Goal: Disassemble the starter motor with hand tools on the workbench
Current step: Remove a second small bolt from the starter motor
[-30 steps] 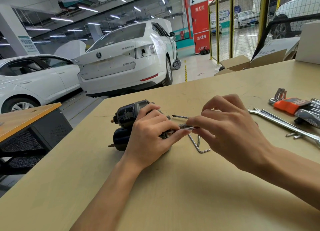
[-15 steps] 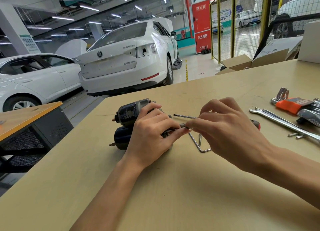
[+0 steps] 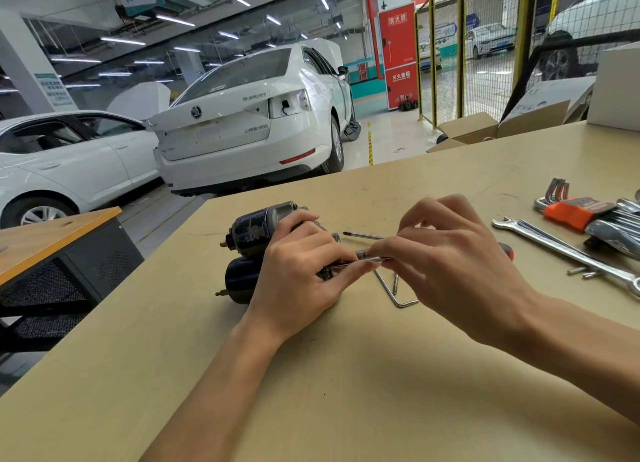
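Observation:
The dark starter motor (image 3: 254, 233) lies on its side on the tan workbench (image 3: 311, 392), its two black cylinders pointing left. My left hand (image 3: 298, 274) grips its right end and hides that part. My right hand (image 3: 446, 264) pinches a long thin metal bolt (image 3: 362, 256) that sticks out of the motor toward the right. An L-shaped hex key (image 3: 394, 293) lies on the bench just under my right hand. A screwdriver (image 3: 363, 235) lies behind my fingers, its red handle end showing past my right hand.
Combination wrenches (image 3: 561, 248) and an orange holder of hex keys (image 3: 578, 212) lie at the right. Loose small bolts (image 3: 583, 271) sit beside the wrench. The bench's far edge runs behind the motor; white cars and cardboard boxes (image 3: 485, 129) stand beyond.
My right hand has turned slightly on the bolt while staying close to the motor. My left hand keeps its grip and the motor has not moved.

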